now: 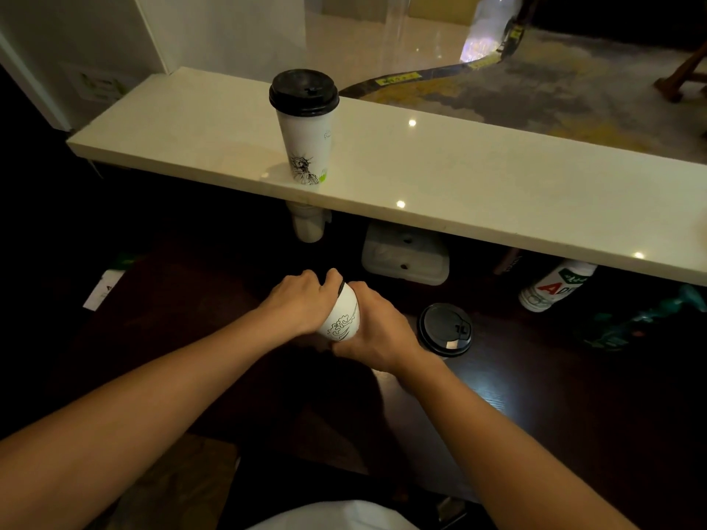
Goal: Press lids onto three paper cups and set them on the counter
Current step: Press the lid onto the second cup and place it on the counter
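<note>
A tall white paper cup (306,143) with a black lid stands upright on the pale stone counter (478,177). Below the counter, over the dark lower table, I hold a second white paper cup (342,319) with a line drawing, tilted away from me. My right hand (377,330) wraps its body. My left hand (300,300) covers its top, fingers over a black lid of which only a sliver shows. A third cup with a black lid (445,330) stands just right of my right hand.
Under the counter sit a white plastic container (405,254), a white bottle with red and green print (551,286), a white cup shape (308,223) and a white card (103,288) at the left. A brown paper bag (183,483) lies near my body.
</note>
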`<state>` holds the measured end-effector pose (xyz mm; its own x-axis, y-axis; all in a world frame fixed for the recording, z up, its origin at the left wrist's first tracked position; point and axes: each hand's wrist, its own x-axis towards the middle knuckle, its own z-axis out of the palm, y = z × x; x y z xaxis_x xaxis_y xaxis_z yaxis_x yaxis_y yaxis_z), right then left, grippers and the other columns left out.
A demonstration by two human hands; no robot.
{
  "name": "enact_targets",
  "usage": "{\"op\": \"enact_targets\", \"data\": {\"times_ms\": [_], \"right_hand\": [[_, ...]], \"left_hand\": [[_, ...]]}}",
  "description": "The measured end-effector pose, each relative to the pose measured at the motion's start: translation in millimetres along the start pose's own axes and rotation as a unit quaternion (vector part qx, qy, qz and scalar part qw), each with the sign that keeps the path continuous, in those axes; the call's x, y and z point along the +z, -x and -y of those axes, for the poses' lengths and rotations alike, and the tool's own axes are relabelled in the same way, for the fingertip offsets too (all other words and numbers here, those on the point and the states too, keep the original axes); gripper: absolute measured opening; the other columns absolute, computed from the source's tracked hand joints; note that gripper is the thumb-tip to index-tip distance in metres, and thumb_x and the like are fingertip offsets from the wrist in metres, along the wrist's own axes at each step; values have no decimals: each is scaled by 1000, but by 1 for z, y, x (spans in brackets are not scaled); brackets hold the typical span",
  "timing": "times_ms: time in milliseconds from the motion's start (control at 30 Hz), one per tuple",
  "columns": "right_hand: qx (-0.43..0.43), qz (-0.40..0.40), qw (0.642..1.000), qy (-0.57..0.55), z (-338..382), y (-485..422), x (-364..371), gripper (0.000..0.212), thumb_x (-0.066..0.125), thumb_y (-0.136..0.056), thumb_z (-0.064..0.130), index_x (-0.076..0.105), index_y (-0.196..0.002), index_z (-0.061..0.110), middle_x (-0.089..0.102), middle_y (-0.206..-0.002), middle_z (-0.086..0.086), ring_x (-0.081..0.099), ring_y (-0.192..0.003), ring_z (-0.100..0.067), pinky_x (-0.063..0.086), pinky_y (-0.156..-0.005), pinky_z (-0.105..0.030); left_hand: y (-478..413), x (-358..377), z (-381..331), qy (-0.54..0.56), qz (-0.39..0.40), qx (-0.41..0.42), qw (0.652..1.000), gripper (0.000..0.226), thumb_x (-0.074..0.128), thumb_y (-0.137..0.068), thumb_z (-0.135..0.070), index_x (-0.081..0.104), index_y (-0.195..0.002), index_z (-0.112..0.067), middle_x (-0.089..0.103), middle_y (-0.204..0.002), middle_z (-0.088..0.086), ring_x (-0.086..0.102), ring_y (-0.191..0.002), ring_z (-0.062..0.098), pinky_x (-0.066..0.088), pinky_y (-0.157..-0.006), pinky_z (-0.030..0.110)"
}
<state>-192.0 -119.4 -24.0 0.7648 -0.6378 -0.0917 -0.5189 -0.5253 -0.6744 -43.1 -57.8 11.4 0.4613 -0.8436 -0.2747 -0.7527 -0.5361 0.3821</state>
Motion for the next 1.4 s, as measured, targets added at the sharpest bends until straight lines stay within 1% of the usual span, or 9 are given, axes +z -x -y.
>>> {"op": "enact_targets", "data": {"times_ms": [167,300,400,567,700,800,1000,1200,1400], "right_hand": [[32,-25,997,-71,-2,-1,-4,82,89,-57,53,47,-124,33,61,-113,10,65,-97,-13,60,-80,-42],[87,-61,980,-170,-6,0,-11,77,90,-67,46,50,-128,23,64,-111,8,64,-101,-10,56,-83,-30],[108,-60,968,-217,-6,0,-12,71,84,-73,52,50,-127,22,66,-108,8,66,-99,-10,57,-81,-30],[131,-54,942,-305,-1,2,-14,56,79,-81,44,53,-125,21,69,-111,3,69,-100,-12,55,-80,-28],[175,-51,880,-438,0,-2,-11,63,81,-73,34,56,-129,18,73,-118,-5,71,-107,-21,59,-89,-37],[188,-53,879,-436,-3,-1,-8,58,85,-75,23,57,-127,19,74,-115,-3,72,-106,-20,58,-91,-39],[176,-56,906,-380,3,0,-21,62,86,-76,11,54,-128,19,72,-116,-5,71,-105,-20,58,-89,-38],[46,-76,979,-185,38,-12,-67,78,89,-68,6,51,-136,18,63,-120,4,64,-105,-10,53,-83,-15],[-106,-88,952,272,76,-37,-112,84,81,-68,22,48,-145,18,56,-139,-5,49,-131,-34,30,-115,-56]], "left_hand": [[-10,9,12,-15,-22,82,996,81,3,-80,-60,45,-131,-15,55,-116,15,52,-111,36,41,-86,41],[-8,21,40,166,-153,138,964,59,17,-93,-52,60,-111,-16,61,-107,5,58,-103,24,46,-91,40],[-6,42,68,104,-165,98,976,46,33,-98,-46,59,-121,-17,57,-120,3,58,-108,24,49,-89,40],[-1,85,97,-83,-46,12,995,74,34,-93,-61,22,-152,-19,15,-159,13,19,-141,36,31,-112,49],[0,110,111,-131,23,-26,991,92,22,-84,-78,-15,-152,-28,-27,-160,11,-22,-145,41,-7,-117,57],[3,123,124,-145,56,-41,987,94,13,-80,-83,-24,-149,-32,-35,-156,9,-31,-142,40,-13,-116,60],[8,139,140,-156,55,-44,985,92,1,-77,-83,-26,-148,-32,-33,-157,10,-29,-143,40,-11,-115,62],[7,136,139,-158,74,-48,984,94,-7,-68,-85,-34,-142,-32,-40,-151,8,-32,-141,39,-13,-115,62],[5,133,138,-140,96,-43,985,98,-8,-65,-86,-31,-144,-33,-43,-150,8,-36,-139,40,-14,-114,63]]}}
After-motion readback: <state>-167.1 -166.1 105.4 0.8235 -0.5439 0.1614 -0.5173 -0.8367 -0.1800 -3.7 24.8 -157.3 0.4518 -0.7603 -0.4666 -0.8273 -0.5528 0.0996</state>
